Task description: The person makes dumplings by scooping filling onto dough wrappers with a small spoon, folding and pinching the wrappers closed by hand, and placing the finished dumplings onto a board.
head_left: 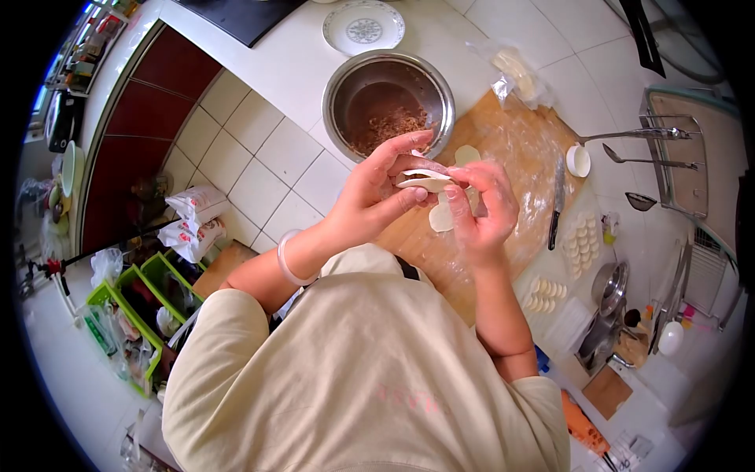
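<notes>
Above the wooden board, both of my hands are closed on a dumpling (427, 182) whose pale wrapper is folded over. My left hand (377, 185) supports it from one side between thumb and fingers. At its other end, my right hand (487, 206) pinches the wrapper's edge with thumb and fingertips. Any filling inside is hidden. Loose round dumpling wrappers (442, 219) lie on the board beneath and behind my hands. Just beyond my left hand stands a steel bowl (330, 94) with brown minced filling (397, 126) in it.
A floury wooden board (511, 145) carries a black-handled knife (557, 200) near its right edge. Rows of finished dumplings (582, 246) lie to the right. Behind are bagged dough (515, 75) and a patterned plate (363, 28). Ladles (637, 134) hang by the right wall.
</notes>
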A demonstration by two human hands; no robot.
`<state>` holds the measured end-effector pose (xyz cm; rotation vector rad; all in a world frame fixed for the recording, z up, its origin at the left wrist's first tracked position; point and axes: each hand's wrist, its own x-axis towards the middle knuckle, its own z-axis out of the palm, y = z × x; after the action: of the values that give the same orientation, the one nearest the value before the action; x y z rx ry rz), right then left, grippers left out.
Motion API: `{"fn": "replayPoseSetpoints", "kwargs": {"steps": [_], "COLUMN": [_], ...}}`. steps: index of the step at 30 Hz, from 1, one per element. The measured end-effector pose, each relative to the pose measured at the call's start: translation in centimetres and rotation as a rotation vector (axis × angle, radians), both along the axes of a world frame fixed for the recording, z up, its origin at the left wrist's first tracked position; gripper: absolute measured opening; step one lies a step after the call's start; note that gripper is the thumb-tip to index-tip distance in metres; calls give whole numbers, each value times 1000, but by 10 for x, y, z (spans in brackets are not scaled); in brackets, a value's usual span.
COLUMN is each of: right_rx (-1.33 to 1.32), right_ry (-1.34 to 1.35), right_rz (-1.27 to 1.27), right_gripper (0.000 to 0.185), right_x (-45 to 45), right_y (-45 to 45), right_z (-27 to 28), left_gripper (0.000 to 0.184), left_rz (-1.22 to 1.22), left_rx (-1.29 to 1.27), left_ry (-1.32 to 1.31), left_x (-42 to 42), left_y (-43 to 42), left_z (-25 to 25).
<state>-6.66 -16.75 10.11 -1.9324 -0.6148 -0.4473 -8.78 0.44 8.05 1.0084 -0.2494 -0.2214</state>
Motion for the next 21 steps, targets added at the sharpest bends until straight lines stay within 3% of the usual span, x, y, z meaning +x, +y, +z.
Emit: {"fn": "replayPoseSetpoints", "kwargs": {"steps": [11, 13, 16, 21], "right_rx": [109, 301, 305, 194], "right_ry": [-109, 93, 206, 144], "right_rz": [32, -19, -34, -68], "right_gripper": [9, 11, 13, 16], "right_x": [-3, -11, -19, -13], "right_y": [2, 4, -3, -6], "right_z": [-7, -8, -19, -13], "left_gripper": [59, 59, 58, 59], "left_rz": [-30, -3, -8, 13], "left_rx": [-40, -157, -132, -29], "left_ry": [17, 74, 61, 34], "left_x": [0, -2, -2, 4], "left_y": [-5, -8, -8, -6], "left_z": [3, 2, 3, 10]}}
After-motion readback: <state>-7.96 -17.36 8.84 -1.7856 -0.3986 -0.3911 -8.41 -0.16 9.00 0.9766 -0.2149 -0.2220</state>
